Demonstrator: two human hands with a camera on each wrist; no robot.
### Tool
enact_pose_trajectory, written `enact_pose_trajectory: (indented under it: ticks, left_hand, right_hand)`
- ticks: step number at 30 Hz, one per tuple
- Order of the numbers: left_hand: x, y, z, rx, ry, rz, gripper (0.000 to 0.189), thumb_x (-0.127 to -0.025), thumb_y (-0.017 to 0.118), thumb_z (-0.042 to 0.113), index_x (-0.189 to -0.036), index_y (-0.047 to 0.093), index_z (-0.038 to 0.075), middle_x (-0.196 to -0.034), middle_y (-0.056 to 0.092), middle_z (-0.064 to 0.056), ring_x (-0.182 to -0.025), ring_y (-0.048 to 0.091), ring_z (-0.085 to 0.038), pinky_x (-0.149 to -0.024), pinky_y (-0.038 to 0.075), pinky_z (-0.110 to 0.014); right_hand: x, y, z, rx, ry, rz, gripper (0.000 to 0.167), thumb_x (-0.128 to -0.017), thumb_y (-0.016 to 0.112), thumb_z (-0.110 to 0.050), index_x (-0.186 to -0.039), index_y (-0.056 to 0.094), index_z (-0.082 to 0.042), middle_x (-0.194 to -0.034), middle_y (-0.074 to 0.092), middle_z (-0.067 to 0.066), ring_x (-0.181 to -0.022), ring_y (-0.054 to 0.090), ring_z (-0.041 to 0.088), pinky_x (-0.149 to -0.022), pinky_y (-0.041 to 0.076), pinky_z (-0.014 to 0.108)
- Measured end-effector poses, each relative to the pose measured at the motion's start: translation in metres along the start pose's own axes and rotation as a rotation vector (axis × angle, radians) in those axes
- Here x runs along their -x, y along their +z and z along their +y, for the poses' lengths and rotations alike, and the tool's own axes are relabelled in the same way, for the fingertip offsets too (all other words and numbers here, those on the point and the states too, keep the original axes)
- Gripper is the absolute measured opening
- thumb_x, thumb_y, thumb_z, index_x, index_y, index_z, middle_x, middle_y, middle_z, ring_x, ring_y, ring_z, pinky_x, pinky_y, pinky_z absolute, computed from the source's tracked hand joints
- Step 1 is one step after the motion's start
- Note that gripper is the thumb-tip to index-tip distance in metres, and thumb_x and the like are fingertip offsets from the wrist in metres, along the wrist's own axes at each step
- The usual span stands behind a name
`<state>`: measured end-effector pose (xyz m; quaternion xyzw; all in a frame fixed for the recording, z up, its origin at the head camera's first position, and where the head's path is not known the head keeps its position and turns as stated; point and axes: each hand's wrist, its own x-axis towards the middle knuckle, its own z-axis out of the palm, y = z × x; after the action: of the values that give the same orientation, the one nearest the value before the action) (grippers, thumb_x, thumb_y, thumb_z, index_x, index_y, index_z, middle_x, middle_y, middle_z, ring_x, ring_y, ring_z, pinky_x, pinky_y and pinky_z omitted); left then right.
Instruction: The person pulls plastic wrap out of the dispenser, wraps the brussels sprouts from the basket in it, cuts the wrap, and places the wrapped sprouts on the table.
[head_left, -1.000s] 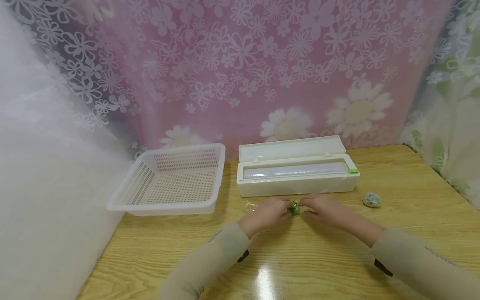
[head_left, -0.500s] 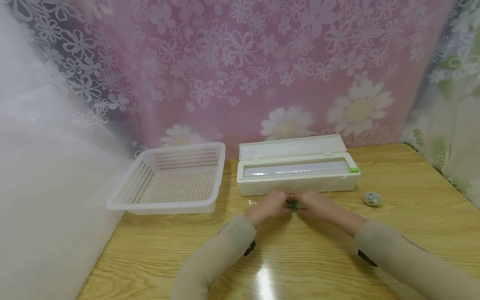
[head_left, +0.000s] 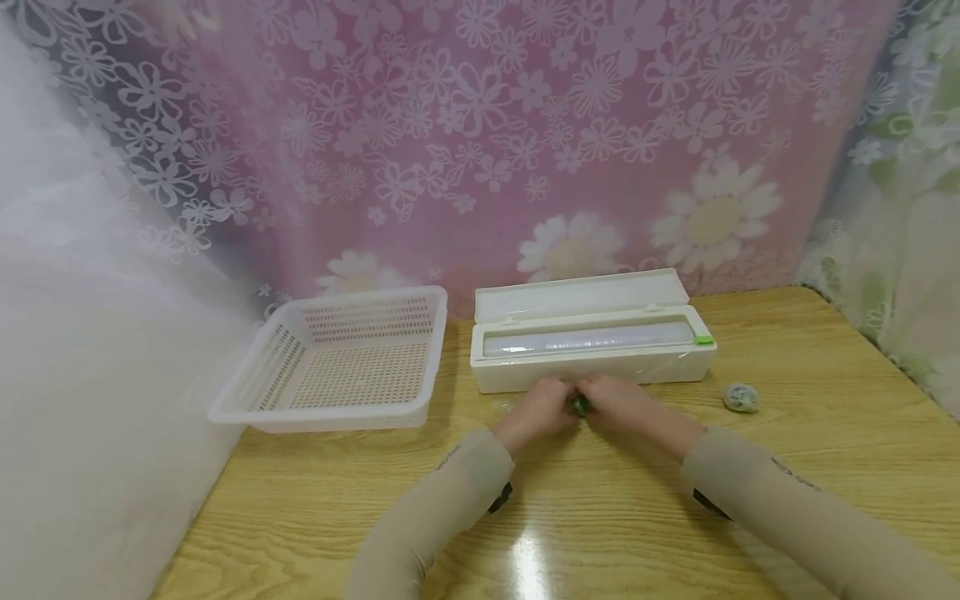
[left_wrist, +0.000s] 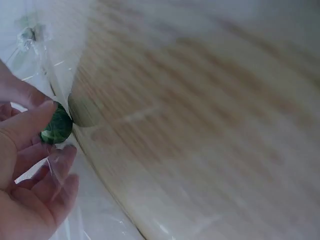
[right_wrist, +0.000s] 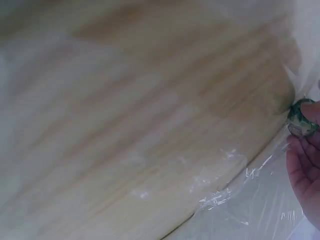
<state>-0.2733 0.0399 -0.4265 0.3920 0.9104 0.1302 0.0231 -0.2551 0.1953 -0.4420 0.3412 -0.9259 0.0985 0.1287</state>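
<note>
A small, rounded, dark green thing with pale streaks [head_left: 580, 406] lies between both hands, close in front of the white box; its kind is unclear. My left hand [head_left: 542, 408] pinches it from the left, thumb on top in the left wrist view, where the green surface [left_wrist: 57, 129] shows most plainly. From the other side my right hand [head_left: 618, 406] holds it with thumb and fingers; the right wrist view shows part of it [right_wrist: 301, 121]. Clear plastic film [right_wrist: 216, 197] lies crinkled around the hands. Fingers hide much of the green thing in the head view.
An open white box [head_left: 592, 371] holds a roll of clear film [head_left: 588, 340], its lid tipped back and a green slider [head_left: 703, 340] at the right end. A film-wrapped whitish-green lump [head_left: 741, 398] rests to the right. At left stands a white slotted basket [head_left: 322, 418].
My hands have come closer together around the green thing and now cover more of it. The right forearm has shifted left. Box, basket and wrapped lump have stayed in place.
</note>
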Motion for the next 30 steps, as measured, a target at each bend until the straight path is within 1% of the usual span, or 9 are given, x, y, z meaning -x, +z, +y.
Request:
enact_pose_trajectory:
  ticks: [5, 8, 12, 15, 18, 22, 25, 27, 30]
  left_hand:
    - [0.0, 0.0, 0.0, -0.078, -0.018, 0.032, 0.01, -0.076, 0.068, 0.016, -0.085, 0.063, 0.013, -0.084, 0.063, 0.002, -0.078, 0.058, -0.012, -0.067, 0.045, -0.02]
    - [-0.001, 0.0, -0.001, -0.1, -0.031, 0.034, 0.005, -0.08, 0.065, 0.016, -0.083, 0.063, 0.013, -0.082, 0.063, 0.003, -0.075, 0.057, -0.009, -0.065, 0.045, -0.019]
    - [-0.002, 0.0, -0.001, -0.108, -0.047, 0.011, 0.005, -0.08, 0.066, 0.019, -0.082, 0.065, 0.014, -0.079, 0.063, 0.006, -0.072, 0.056, -0.006, -0.065, 0.044, -0.018]
    - [-0.003, -0.001, -0.002, -0.091, -0.056, -0.008, 0.005, -0.078, 0.067, 0.017, -0.081, 0.065, 0.014, -0.076, 0.062, 0.006, -0.068, 0.054, -0.006, -0.063, 0.043, -0.018]
    - [-0.003, -0.002, -0.002, -0.07, -0.062, -0.018, 0.003, -0.078, 0.067, 0.014, -0.081, 0.065, 0.014, -0.075, 0.06, 0.007, -0.066, 0.052, -0.005, -0.064, 0.043, -0.017]
    - [-0.004, -0.002, -0.003, -0.079, -0.06, -0.025, 0.004, -0.079, 0.066, 0.015, -0.083, 0.067, 0.014, -0.076, 0.061, 0.007, -0.067, 0.052, -0.005, -0.066, 0.043, -0.018]
    - [-0.005, -0.001, -0.004, -0.098, -0.057, -0.033, 0.004, -0.08, 0.065, 0.016, -0.083, 0.067, 0.014, -0.077, 0.062, 0.007, -0.068, 0.052, -0.005, -0.065, 0.043, -0.019]
    - [-0.005, -0.001, -0.005, -0.105, -0.056, -0.036, 0.005, -0.081, 0.065, 0.017, -0.083, 0.068, 0.014, -0.077, 0.062, 0.007, -0.067, 0.052, -0.005, -0.063, 0.042, -0.019]
    - [-0.005, 0.001, -0.005, -0.108, -0.056, -0.043, 0.005, -0.081, 0.065, 0.018, -0.083, 0.068, 0.014, -0.076, 0.061, 0.007, -0.066, 0.051, -0.004, -0.062, 0.042, -0.018]
  right_hand:
    - [-0.004, -0.005, 0.0, -0.056, 0.054, -0.045, 0.018, -0.067, 0.073, -0.009, -0.076, 0.058, -0.005, -0.07, 0.057, 0.004, -0.065, 0.056, 0.021, -0.055, 0.046, 0.033]
    - [-0.003, -0.007, 0.001, -0.068, 0.041, -0.056, 0.019, -0.067, 0.074, -0.009, -0.078, 0.059, -0.005, -0.072, 0.058, 0.003, -0.067, 0.057, 0.021, -0.056, 0.046, 0.033]
    - [0.002, -0.011, 0.005, -0.088, 0.04, -0.081, 0.024, -0.064, 0.075, -0.01, -0.081, 0.059, -0.005, -0.076, 0.058, 0.003, -0.069, 0.056, 0.02, -0.059, 0.046, 0.034]
    - [0.01, -0.017, 0.01, -0.058, 0.071, -0.104, 0.027, -0.063, 0.075, -0.013, -0.083, 0.058, -0.006, -0.077, 0.057, 0.002, -0.069, 0.055, 0.02, -0.059, 0.045, 0.034]
    - [0.019, -0.025, 0.014, 0.003, 0.103, -0.144, 0.024, -0.066, 0.072, -0.014, -0.08, 0.054, -0.007, -0.073, 0.051, 0.001, -0.063, 0.05, 0.019, -0.051, 0.042, 0.033]
    - [0.029, -0.034, 0.017, 0.087, 0.082, -0.167, 0.019, -0.075, 0.067, -0.012, -0.076, 0.048, -0.01, -0.067, 0.045, 0.001, -0.055, 0.045, 0.017, -0.044, 0.036, 0.031]
    - [0.034, -0.035, 0.021, 0.144, 0.049, -0.135, 0.018, -0.077, 0.064, -0.006, -0.071, 0.047, -0.011, -0.065, 0.047, 0.001, -0.052, 0.045, 0.016, -0.041, 0.037, 0.03]
    - [0.037, -0.034, 0.024, 0.133, 0.057, -0.12, 0.022, -0.076, 0.062, -0.001, -0.067, 0.046, -0.012, -0.063, 0.047, 0.0, -0.05, 0.043, 0.014, -0.041, 0.036, 0.029]
    - [0.041, -0.032, 0.028, 0.074, 0.115, -0.118, 0.025, -0.077, 0.059, 0.003, -0.063, 0.046, -0.014, -0.059, 0.045, -0.003, -0.05, 0.037, 0.011, -0.042, 0.031, 0.026]
